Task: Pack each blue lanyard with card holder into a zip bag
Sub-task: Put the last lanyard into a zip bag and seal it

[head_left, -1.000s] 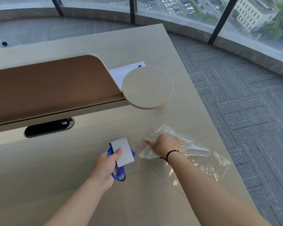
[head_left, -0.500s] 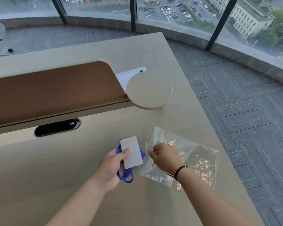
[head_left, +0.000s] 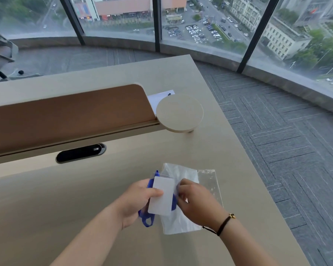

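Under the left hand's [head_left: 137, 201] thumb: white card holder [head_left: 161, 195], pinched against curled fingers, upright-tilted above the table [head_left: 65, 208]. Beneath those fingers: blue lanyard [head_left: 145, 219], bunched, one loop hanging below the palm. Just right of the card: right hand [head_left: 195, 201], fingers curled, gripping the clear zip bag [head_left: 208, 181] at its near edge; bag lies behind both hands. Farther off: round disc [head_left: 179, 113], brown divider panel [head_left: 65, 116], black slot [head_left: 80, 153].
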`<state>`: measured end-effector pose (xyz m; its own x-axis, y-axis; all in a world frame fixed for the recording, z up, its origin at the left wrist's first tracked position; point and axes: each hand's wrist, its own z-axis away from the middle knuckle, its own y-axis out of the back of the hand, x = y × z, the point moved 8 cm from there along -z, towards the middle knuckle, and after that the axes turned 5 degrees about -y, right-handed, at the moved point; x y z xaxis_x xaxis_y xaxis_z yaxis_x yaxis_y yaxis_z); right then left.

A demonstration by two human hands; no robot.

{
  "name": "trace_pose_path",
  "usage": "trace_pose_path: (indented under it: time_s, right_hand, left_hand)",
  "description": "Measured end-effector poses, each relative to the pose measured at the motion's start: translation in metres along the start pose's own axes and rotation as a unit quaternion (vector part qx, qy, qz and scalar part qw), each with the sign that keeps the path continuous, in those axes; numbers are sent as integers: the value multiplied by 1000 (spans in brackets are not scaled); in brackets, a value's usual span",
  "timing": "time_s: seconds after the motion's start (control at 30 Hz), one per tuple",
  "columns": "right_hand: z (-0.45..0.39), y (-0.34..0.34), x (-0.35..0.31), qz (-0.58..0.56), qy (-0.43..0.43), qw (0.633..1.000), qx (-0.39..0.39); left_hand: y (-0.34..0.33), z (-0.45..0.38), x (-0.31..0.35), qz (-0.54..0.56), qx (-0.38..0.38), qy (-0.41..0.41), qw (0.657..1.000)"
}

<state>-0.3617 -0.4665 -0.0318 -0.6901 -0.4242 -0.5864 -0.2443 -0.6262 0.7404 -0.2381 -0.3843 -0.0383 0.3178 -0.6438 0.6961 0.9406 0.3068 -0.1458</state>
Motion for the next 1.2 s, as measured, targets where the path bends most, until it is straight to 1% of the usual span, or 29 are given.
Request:
trace_pose_path:
  time_s: [0.13,0.27,0.4,0.57,0.7,0.77,0.9,0.97,1.03,1.07,1.17,1.2]
  right_hand:
    - [9,4,-11,-34,-19,999,35]
    - [19,-6,-31,36,-25,998,40]
    - [30,-13,-45,51,-34,996,58]
    - [43,-21,-50,18,-64,994,86]
    - [51,-17,-53,5,-70,990,119]
    - [56,-14,-58,12,-52,991,126]
    - [65,-25,-83,70,29,994,84]
    - [72,-31,-96,84,66,991,80]
    - [79,-34,-103,83,85,989,92]
    - [81,-35,-105,75,85,989,98]
    - [83,-35,-108,54,72,989,113]
    - [83,-35,-109,50,70,989,119]
  left_hand:
    - [15,21,-1,-43,11,-14,999]
    - [25,41,-4,-64,13,-8,998]
    - [33,59,-5,-88,10,4,996]
    - [41,71,-10,-102,21,10,994]
    - [41,79,-12,-108,22,3,994]
    - [37,81,-12,-101,29,-7,994]
    - [28,79,-12,-80,67,-42,994]
    - [25,75,-15,-84,99,-52,990]
    - [22,71,-19,-57,135,-44,988]
    - [19,68,-23,-25,145,-38,988]
    - [4,65,-32,121,125,-28,984]
    - [1,65,-35,154,116,-22,981]
